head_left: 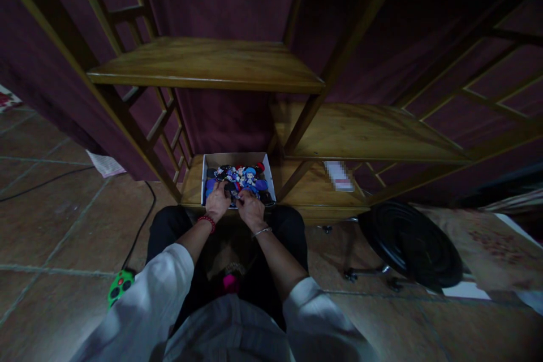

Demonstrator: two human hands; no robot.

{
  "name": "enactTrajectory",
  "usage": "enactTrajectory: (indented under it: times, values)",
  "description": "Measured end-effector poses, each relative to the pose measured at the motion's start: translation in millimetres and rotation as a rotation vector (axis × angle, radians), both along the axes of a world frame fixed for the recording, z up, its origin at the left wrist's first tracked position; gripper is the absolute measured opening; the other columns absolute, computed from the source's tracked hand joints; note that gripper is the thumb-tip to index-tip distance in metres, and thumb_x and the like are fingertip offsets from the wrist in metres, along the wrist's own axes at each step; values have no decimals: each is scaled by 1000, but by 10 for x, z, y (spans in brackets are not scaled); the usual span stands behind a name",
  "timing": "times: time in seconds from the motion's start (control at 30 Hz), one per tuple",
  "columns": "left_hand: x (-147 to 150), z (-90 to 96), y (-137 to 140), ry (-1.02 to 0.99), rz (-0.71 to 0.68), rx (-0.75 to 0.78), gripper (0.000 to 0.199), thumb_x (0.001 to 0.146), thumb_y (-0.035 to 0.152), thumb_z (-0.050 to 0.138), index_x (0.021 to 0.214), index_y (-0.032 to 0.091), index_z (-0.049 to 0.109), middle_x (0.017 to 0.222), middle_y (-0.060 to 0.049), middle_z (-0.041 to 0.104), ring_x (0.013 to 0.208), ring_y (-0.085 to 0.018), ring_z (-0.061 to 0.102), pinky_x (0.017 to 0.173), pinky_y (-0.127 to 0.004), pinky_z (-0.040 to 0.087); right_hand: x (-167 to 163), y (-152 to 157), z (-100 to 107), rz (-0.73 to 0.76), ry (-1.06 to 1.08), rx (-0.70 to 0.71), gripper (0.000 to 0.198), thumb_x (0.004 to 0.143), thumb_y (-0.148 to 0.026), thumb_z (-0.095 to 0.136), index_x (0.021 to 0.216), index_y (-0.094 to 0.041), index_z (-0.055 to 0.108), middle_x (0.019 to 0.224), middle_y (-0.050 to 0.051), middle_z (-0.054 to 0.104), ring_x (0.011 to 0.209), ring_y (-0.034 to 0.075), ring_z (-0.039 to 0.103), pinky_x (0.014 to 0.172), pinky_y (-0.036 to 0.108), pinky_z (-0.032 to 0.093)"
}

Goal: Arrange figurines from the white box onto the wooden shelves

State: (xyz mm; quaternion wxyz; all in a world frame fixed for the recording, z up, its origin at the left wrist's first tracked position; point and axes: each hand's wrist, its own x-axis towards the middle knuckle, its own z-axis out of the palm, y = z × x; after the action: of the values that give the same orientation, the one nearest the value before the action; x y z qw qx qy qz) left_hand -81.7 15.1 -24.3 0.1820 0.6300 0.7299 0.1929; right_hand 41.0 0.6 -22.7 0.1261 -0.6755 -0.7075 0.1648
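A shallow white box [236, 159] stands on the lowest shelf, filled with several small colourful cartoon figures, mostly blue, black and red. Among them a blue-haired figure [250, 177] lies on top, right of the middle. My left hand [217, 203], with a red bead bracelet, reaches over the box's front edge, its fingers curled in among the figures. Close beside it, my right hand [250, 209], wearing a silver-coloured bangle, has its fingers drawn together at the same spot. Something small and dark is between the hands; its kind is too small to tell.
Wooden shelving surrounds the box, with an upper shelf [203, 62] above it and another shelf [373, 130] to the right. A black wheeled stool [409, 246] stands at right. On the tiled floor at left lie a green controller-like object [120, 287] and a dark cable [142, 226].
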Motion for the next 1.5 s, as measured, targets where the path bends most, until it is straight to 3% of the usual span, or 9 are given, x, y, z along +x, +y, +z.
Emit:
enactTrajectory:
  times: [0.27,0.53,0.77,0.97,1.13,1.33,1.5]
  values:
    - [-15,0,3,-26,31,39,40,79,13,41,118,21,49,120,-7,52,94,-17,59,84,-27,45,-10,-11,-5,-23,21,8,20,83,-34,48,100,-25,53,96,0,62,85,13,59,71,24,42]
    - [-15,-47,19,-49,55,74,39,82,17,38,119,18,49,122,-8,51,101,-17,57,91,-26,42,-4,-4,4,-15,12,-6,21,84,-33,49,103,-27,52,101,0,60,86,12,59,72,23,42]
    - [-16,-11,46,-60,89,46,36,85,26,36,117,18,53,122,-8,52,99,-18,58,87,-27,43,2,21,-34,-13,39,-14,20,82,-33,52,101,-28,52,100,-1,60,84,13,59,70,23,41]
    - [-18,6,107,76,117,-14,31,85,32,39,108,25,57,114,-7,56,89,-20,60,78,-31,45,6,41,-12,-9,35,-30,22,80,-33,55,101,-27,50,98,-2,61,84,12,58,69,23,41]
    - [-44,17,112,165,78,125,27,82,28,43,100,20,60,108,-9,56,105,-23,50,89,-32,39,2,24,12,-16,39,-3,22,79,-34,56,98,-26,51,97,-2,61,83,13,59,66,24,40]
    - [-94,-61,188,110,55,205,43,75,22,48,117,12,49,123,-14,47,115,-26,42,100,-36,33,-9,33,36,-14,22,-25,21,79,-36,56,97,-26,51,97,-1,61,83,13,59,67,23,40]
    - [-141,-164,337,-19,23,124,58,72,19,49,128,8,38,137,-17,36,125,-28,35,104,-39,29,-5,36,47,-11,50,-12,20,78,-33,58,96,-25,52,93,-2,62,81,13,60,65,23,40]
